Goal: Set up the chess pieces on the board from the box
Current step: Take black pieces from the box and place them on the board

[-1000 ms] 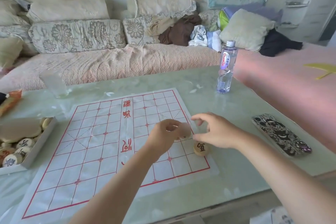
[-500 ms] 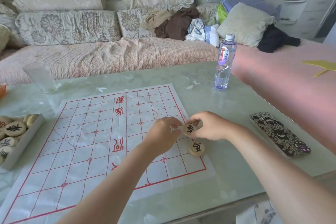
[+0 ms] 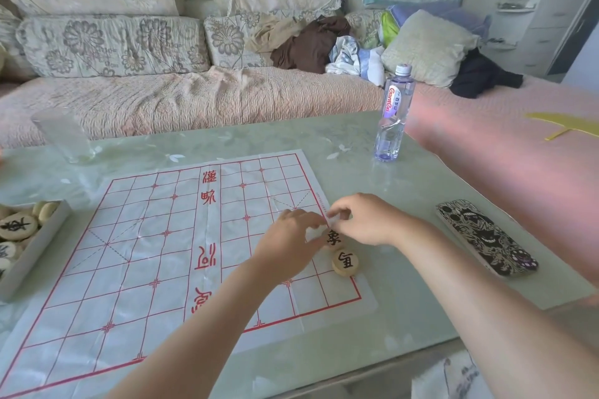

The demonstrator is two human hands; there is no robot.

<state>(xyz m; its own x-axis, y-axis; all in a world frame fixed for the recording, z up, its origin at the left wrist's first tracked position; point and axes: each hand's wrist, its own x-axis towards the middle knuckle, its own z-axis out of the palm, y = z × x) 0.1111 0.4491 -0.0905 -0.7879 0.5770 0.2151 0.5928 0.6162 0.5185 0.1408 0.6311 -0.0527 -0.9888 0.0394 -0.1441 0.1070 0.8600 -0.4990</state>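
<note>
At right edge of board (image 3: 155,236), left hand (image 3: 288,238) and right hand (image 3: 368,220), fingers curled, flank a chess piece (image 3: 334,239) beside second piece (image 3: 345,264); either grip maybe touching it, cannot tell

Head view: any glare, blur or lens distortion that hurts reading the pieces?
Head view: soft daylight, no hard shadows; pale sheen on creases of the board; wide-angle lens bows the far edge of the table; the glass at far left looks soft; characters on the corner piece and its neighbour read clearly.

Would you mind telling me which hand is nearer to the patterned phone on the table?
Right. The right hand is left of the phone with bare table between; the left hand is farther left, over the board.
</note>
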